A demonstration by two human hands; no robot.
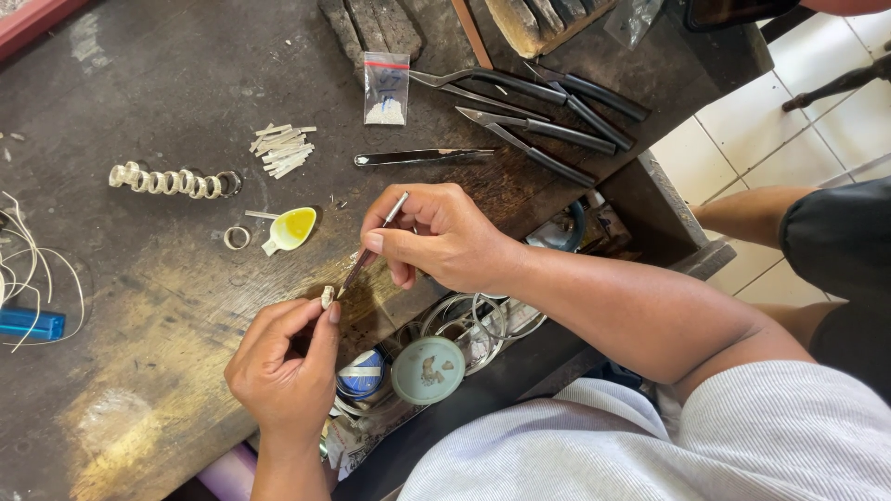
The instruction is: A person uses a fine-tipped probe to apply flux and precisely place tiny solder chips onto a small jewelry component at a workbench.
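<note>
My left hand [283, 366] pinches a small silver ring [327, 297] between thumb and forefinger at the near edge of the worn wooden bench [139, 269]. My right hand [441, 237] grips thin metal tweezers [371, 249] like a pen, the tip touching the ring. Just beyond lie a small spoon of yellow paste [290, 228], a loose ring [237, 237], a row of silver rings [172, 181] and a pile of short silver strips [283, 150].
Several pliers [548, 116] and long tweezers [422, 157] lie at the back right beside a small plastic bag [385, 88]. A blue lighter [30, 324] and white wire sit at left. An open drawer below holds a round tin [427, 369] and wire hoops [483, 315].
</note>
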